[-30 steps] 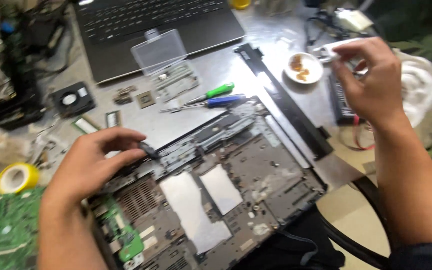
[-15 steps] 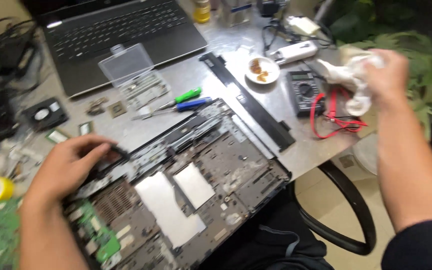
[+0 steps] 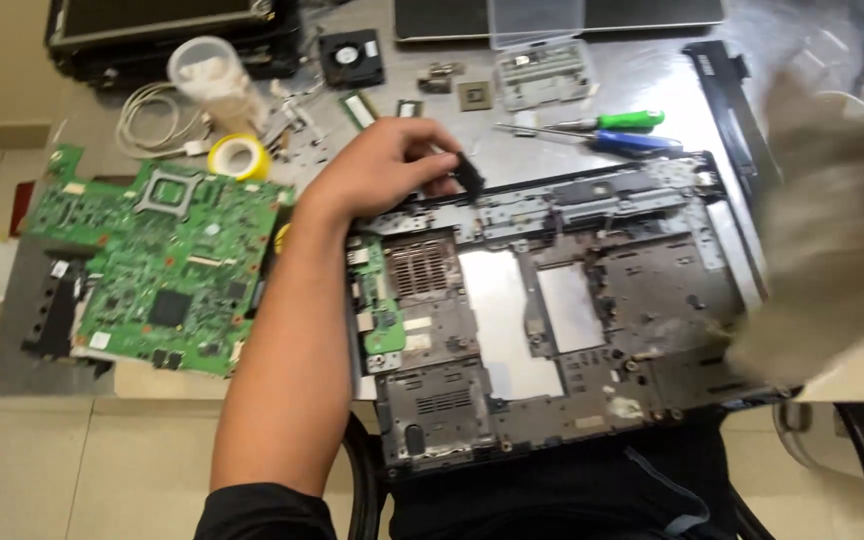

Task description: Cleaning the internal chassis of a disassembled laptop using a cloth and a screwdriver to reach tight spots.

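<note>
The head view is looking down on an opened laptop base [image 3: 562, 320], its dark chassis lying with the near edge hanging over the table [image 3: 652, 85] toward the person's lap. The left forearm is crossing the base's left edge, and the left hand [image 3: 382, 170] is resting on the base's far left corner, its fingers curling together around a small black part [image 3: 467, 172] pinched at that corner. On the right, the right hand [image 3: 832, 220] is sweeping across the base's right side as a pale blur; whether it is holding anything, or how its fingers are set, cannot be told. Left of the arm, a green circuit board [image 3: 162, 265] is lying flat on the table, well apart from the base. Just beyond the board a roll of yellow tape [image 3: 239, 155] is sitting beside a clear plastic cup [image 3: 207, 75]. Beyond the base, a green-handled screwdriver [image 3: 617, 121] and a blue-handled screwdriver [image 3: 627, 142] are lying side by side, with a small fan [image 3: 350, 55] further back.
</note>
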